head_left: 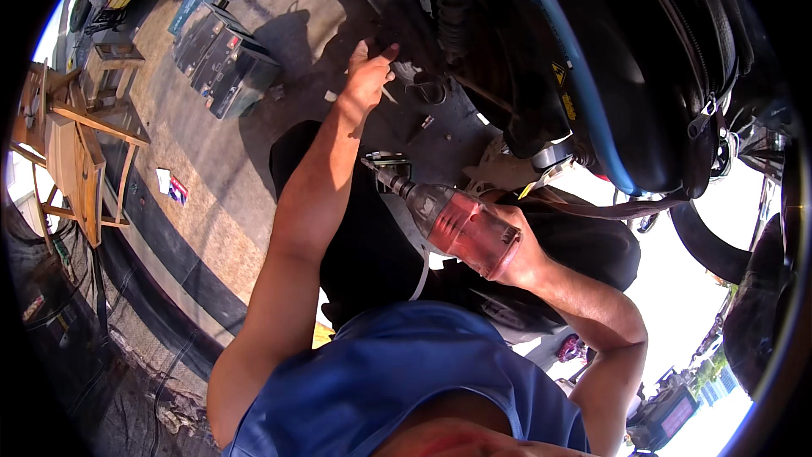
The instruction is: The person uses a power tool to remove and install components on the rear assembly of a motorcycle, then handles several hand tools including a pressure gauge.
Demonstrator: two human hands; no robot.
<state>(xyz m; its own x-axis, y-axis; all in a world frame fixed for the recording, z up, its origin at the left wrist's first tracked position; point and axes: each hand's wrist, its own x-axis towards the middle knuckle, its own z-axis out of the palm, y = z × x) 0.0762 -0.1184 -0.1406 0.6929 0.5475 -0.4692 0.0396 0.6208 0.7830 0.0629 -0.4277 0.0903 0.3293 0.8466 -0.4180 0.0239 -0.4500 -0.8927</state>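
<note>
My right hand [519, 247] is wrapped round the base of a clear plastic bottle [463, 228] with red in its lower part. The bottle lies tilted, its dark narrow neck [391, 178] pointing up and to the left. Farther off, my left hand [370, 76] reaches out over the shaded floor, beside the lower part of a blue-framed motorbike [584, 85]. Its thumb and forefinger stand apart and the other fingers are partly bent; I see nothing held in it. A thin pale strip [388, 95] shows just next to these fingers.
A dark toolbox-like case [224, 63] stands on the floor at the left. Beyond it are a wooden stool [114, 57] and a wooden chair [80, 156]. A small red and white packet [177, 189] lies on the floor. A black zipped bag [706, 114] hangs at the right.
</note>
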